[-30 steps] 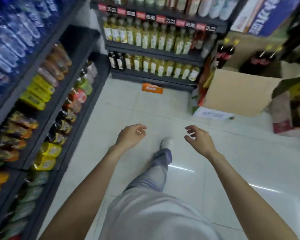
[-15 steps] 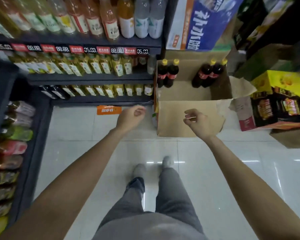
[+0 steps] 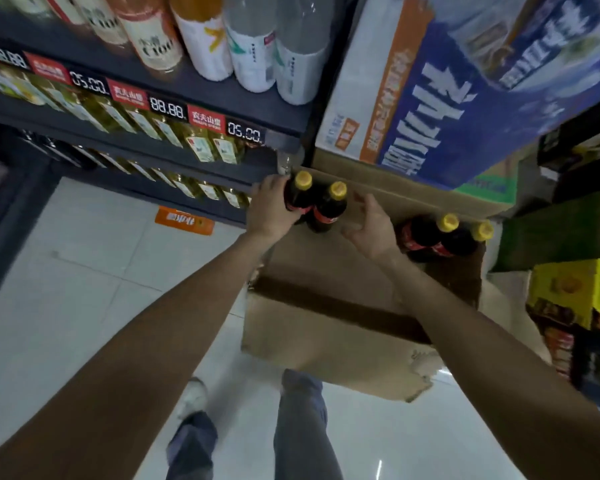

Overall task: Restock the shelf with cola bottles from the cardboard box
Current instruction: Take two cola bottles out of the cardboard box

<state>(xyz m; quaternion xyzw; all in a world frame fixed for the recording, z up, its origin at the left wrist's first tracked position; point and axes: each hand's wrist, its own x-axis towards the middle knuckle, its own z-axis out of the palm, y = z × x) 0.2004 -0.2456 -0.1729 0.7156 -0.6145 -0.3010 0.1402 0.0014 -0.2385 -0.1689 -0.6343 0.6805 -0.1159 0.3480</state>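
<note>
An open cardboard box point(image 3: 326, 337) stands on the floor in front of me. Two dark cola bottles with yellow caps stand at its far left corner, and two more cola bottles point(image 3: 440, 237) at its far right. My left hand point(image 3: 271, 206) grips the leftmost cola bottle point(image 3: 298, 195) around its neck and shoulder. My right hand point(image 3: 371, 226) is just right of the second cola bottle point(image 3: 328, 209), fingers loosely curled beside it, holding nothing. The dark shelf point(image 3: 201, 140) with price tags runs along the upper left.
Rows of yellow-labelled bottles fill the shelf levels, with larger bottles point(image 3: 250, 46) above. A big blue and white carton point(image 3: 465, 81) overhangs the box's far side. Yellow and green cartons point(image 3: 568, 289) are stacked at the right. An orange sticker point(image 3: 184, 220) lies on the white tiled floor.
I have stepped up to the box and both hands have reached in. My left hand has taken hold of the leftmost bottle; my right hand has come beside the second one.
</note>
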